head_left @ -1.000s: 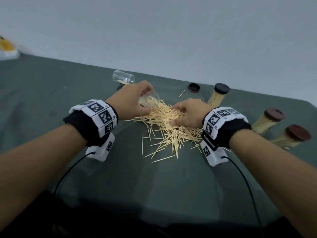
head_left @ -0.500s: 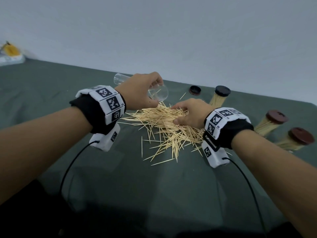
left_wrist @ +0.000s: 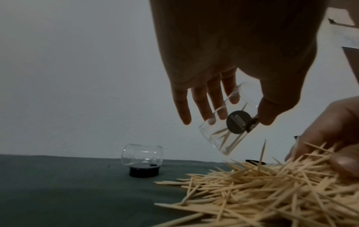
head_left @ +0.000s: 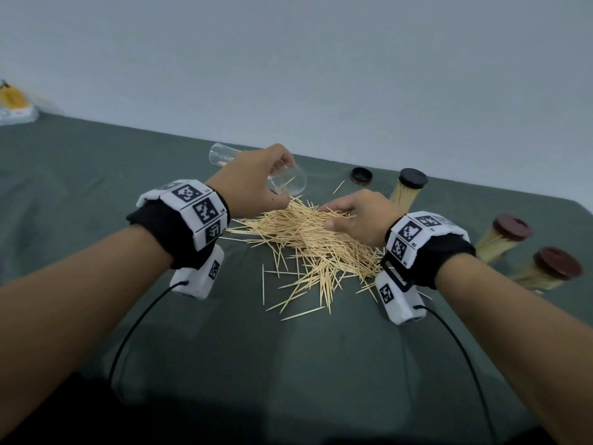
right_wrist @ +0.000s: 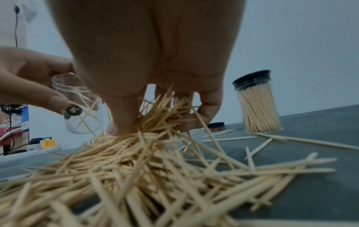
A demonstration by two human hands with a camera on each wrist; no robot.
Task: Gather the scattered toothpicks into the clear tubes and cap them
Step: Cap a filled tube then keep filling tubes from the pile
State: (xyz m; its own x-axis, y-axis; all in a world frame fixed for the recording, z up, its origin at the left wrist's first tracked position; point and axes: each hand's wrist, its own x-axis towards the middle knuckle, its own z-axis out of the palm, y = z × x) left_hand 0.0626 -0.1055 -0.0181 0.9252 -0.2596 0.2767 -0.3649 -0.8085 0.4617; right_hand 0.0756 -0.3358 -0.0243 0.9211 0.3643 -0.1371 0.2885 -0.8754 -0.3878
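In the middle of the head view, the left hand [head_left: 256, 181] is holding a clear tube [head_left: 288, 184] off the green cloth [head_left: 96, 175], thumb and fingers curled around its wall. The tube is tilting, with a few toothpicks lying loose inside. The left wrist view is showing a round dark sticker [left_wrist: 238, 122] on its wall; the print is too small to read.

Just right of centre, the right hand [head_left: 359, 216] is resting on the toothpick pile [head_left: 308, 242], its fingers [right_wrist: 205, 107] and thumb bending down and closing on a bunch of sticks at the top of the heap.

Above the left hand, a second clear tube [head_left: 221, 154] is lying on its side; in the left wrist view it is resting on a dark cap [left_wrist: 144, 170]. Another loose cap [head_left: 362, 175] is sitting upper right of centre, beside a filled tube with a black cap [head_left: 407, 191]. Two more filled tubes with brown caps [head_left: 503, 236] [head_left: 545, 271] are standing at the right edge. The wristbands [head_left: 195, 210] are carrying square black-and-white code markers.
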